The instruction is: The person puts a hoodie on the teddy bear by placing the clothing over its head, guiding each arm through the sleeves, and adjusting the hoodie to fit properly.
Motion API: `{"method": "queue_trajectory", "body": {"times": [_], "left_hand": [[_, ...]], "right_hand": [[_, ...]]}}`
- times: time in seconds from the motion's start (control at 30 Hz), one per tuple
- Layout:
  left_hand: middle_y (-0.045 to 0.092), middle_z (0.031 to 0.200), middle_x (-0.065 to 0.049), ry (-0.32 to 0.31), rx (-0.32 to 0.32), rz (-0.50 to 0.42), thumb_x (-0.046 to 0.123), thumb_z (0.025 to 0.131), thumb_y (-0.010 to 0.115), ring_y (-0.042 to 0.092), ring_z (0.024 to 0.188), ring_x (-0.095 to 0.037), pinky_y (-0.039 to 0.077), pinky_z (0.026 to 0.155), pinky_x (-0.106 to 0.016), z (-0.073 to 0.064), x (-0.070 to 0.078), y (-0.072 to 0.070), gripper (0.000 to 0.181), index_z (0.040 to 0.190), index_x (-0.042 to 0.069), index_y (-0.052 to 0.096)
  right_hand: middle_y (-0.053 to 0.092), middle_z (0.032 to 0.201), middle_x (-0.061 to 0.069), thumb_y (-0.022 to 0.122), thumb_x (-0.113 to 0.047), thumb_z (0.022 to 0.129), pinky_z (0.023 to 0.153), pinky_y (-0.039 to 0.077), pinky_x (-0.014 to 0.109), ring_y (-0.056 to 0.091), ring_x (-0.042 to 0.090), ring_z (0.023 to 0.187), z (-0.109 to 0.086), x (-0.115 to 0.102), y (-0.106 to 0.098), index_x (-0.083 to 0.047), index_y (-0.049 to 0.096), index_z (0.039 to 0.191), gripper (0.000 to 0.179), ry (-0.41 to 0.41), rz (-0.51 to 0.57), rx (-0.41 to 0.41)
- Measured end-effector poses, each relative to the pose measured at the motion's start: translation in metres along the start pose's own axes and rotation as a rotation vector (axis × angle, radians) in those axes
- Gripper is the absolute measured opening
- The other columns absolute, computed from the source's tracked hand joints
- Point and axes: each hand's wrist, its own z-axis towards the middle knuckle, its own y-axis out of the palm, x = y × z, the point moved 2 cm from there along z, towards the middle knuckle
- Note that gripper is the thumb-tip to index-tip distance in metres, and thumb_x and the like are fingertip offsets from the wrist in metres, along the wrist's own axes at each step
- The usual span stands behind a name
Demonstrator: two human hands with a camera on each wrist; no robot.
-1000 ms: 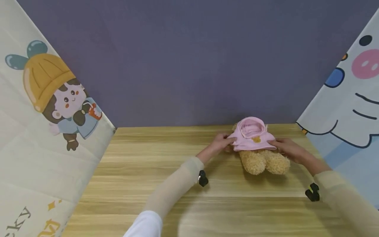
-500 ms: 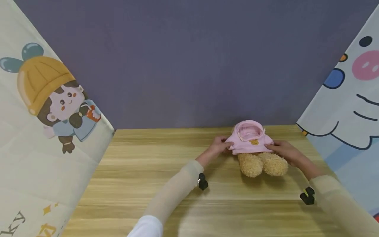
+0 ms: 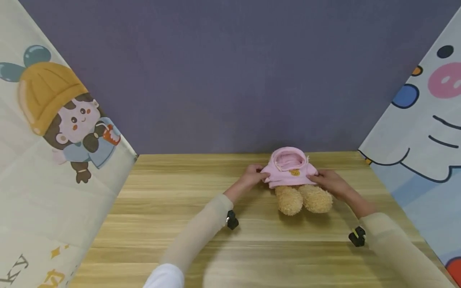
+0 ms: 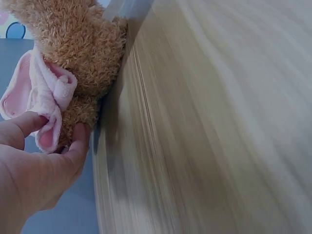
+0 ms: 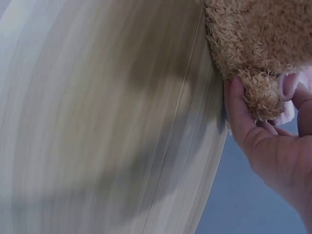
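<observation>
A curly tan plush toy (image 3: 289, 201) lies on the wooden table with its two legs toward me. Over its upper body is a small pink hoodie (image 3: 284, 178) with a bear patch on the front; the head is hidden in the head view. My left hand (image 3: 252, 176) grips the hoodie's left edge, thumb on the pink sleeve (image 4: 48, 139) and fingers under the furry arm (image 4: 78, 113). At the opposite side my right hand (image 3: 331, 182) pinches the hoodie the same way, its fingers beneath the other arm (image 5: 262, 95) in the right wrist view.
The wooden table (image 3: 173, 224) ends at a dark grey-purple back panel (image 3: 230, 80). Printed cloth panels stand on both sides, a cartoon child (image 3: 77, 120) at left and a pig-nosed figure (image 3: 425, 132) at right. A small black device (image 3: 232, 220) hangs by each wrist.
Both hands and the plush toy in its hoodie have shifted left along the table. Each hand keeps its grip on the hoodie's side. The head view has also turned slightly.
</observation>
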Motion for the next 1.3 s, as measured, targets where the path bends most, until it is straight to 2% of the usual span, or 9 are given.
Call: {"method": "queue_trajectory", "body": {"times": [0.17, 0.2, 0.37, 0.43, 0.57, 0.83, 0.97, 1.2, 1.3], "left_hand": [[0.064, 0.076, -0.006, -0.006, 0.034, 0.101, 0.003, 0.089, 0.072, 0.056, 0.068, -0.011, 0.056, 0.072, -0.036, -0.015, 0.001, -0.025, 0.014, 0.098, -0.008, 0.072], [0.065, 0.078, -0.008, -0.026, 0.043, 0.104, 0.003, 0.090, 0.073, 0.055, 0.069, -0.012, 0.057, 0.076, -0.039, -0.016, 0.000, -0.030, 0.019, 0.103, -0.010, 0.071], [0.064, 0.078, -0.005, -0.014, 0.048, 0.069, 0.000, 0.091, 0.070, 0.057, 0.067, -0.010, 0.056, 0.080, -0.047, -0.027, -0.009, -0.055, 0.025, 0.111, -0.014, 0.068], [0.063, 0.077, -0.004, -0.007, 0.048, 0.055, -0.001, 0.091, 0.069, 0.057, 0.067, -0.010, 0.056, 0.079, -0.047, -0.031, -0.010, -0.063, 0.023, 0.110, -0.015, 0.068], [0.066, 0.079, -0.006, -0.012, 0.074, 0.113, 0.002, 0.091, 0.070, 0.058, 0.068, -0.010, 0.057, 0.076, -0.044, -0.040, -0.013, -0.078, 0.022, 0.107, -0.013, 0.069], [0.069, 0.090, -0.013, -0.119, 0.150, 0.129, 0.005, 0.091, 0.072, 0.061, 0.069, -0.013, 0.060, 0.078, -0.047, -0.059, -0.011, -0.101, 0.029, 0.115, -0.011, 0.068], [0.070, 0.091, -0.014, -0.116, 0.168, 0.144, 0.004, 0.090, 0.073, 0.061, 0.070, -0.013, 0.059, 0.076, -0.043, -0.071, -0.011, -0.112, 0.029, 0.114, -0.012, 0.068], [0.071, 0.096, -0.017, -0.100, 0.179, 0.173, 0.002, 0.091, 0.072, 0.062, 0.075, -0.012, 0.059, 0.081, -0.045, -0.087, -0.010, -0.128, 0.030, 0.115, -0.014, 0.067], [0.072, 0.100, -0.017, -0.107, 0.184, 0.192, 0.004, 0.091, 0.073, 0.062, 0.078, -0.012, 0.058, 0.082, -0.043, -0.092, -0.010, -0.133, 0.031, 0.116, -0.012, 0.068]], "right_hand": [[0.046, 0.068, -0.003, 0.059, -0.025, 0.104, 0.052, 0.038, 0.024, 0.041, 0.007, 0.059, 0.005, -0.011, 0.022, 0.006, 0.059, 0.101, 0.031, -0.015, 0.017, 0.004], [0.047, 0.068, -0.003, 0.060, -0.026, 0.104, 0.052, 0.038, 0.024, 0.042, 0.007, 0.058, 0.006, -0.013, 0.027, 0.004, 0.060, 0.099, 0.030, -0.015, 0.006, 0.008], [0.050, 0.064, -0.001, 0.061, -0.027, 0.103, 0.050, 0.040, 0.023, 0.043, 0.007, 0.054, 0.018, -0.021, 0.049, 0.004, 0.062, 0.096, 0.032, -0.031, -0.026, -0.002], [0.051, 0.063, -0.001, 0.062, -0.028, 0.102, 0.050, 0.041, 0.023, 0.043, 0.007, 0.054, 0.024, -0.024, 0.055, 0.004, 0.062, 0.096, 0.032, -0.038, -0.022, -0.014], [0.052, 0.063, 0.001, 0.062, -0.026, 0.102, 0.052, 0.042, 0.026, 0.045, 0.010, 0.055, 0.032, -0.030, 0.068, 0.002, 0.061, 0.092, 0.030, -0.050, 0.009, -0.034], [0.060, 0.069, 0.004, 0.065, -0.024, 0.101, 0.058, 0.050, 0.028, 0.056, 0.015, 0.062, 0.051, -0.038, 0.089, 0.003, 0.063, 0.091, 0.028, -0.063, 0.070, -0.080], [0.063, 0.069, 0.004, 0.067, -0.024, 0.100, 0.058, 0.053, 0.028, 0.060, 0.014, 0.062, 0.051, -0.044, 0.103, 0.004, 0.065, 0.094, 0.029, -0.044, 0.067, -0.072], [0.070, 0.080, 0.009, 0.067, -0.025, 0.099, 0.066, 0.060, 0.040, 0.066, 0.017, 0.066, 0.051, -0.052, 0.121, 0.008, 0.067, 0.108, 0.034, -0.080, -0.013, -0.087], [0.069, 0.078, 0.007, 0.067, -0.029, 0.099, 0.061, 0.057, 0.034, 0.065, 0.017, 0.065, 0.050, -0.054, 0.126, 0.004, 0.069, 0.106, 0.034, -0.073, -0.057, -0.082]]}}
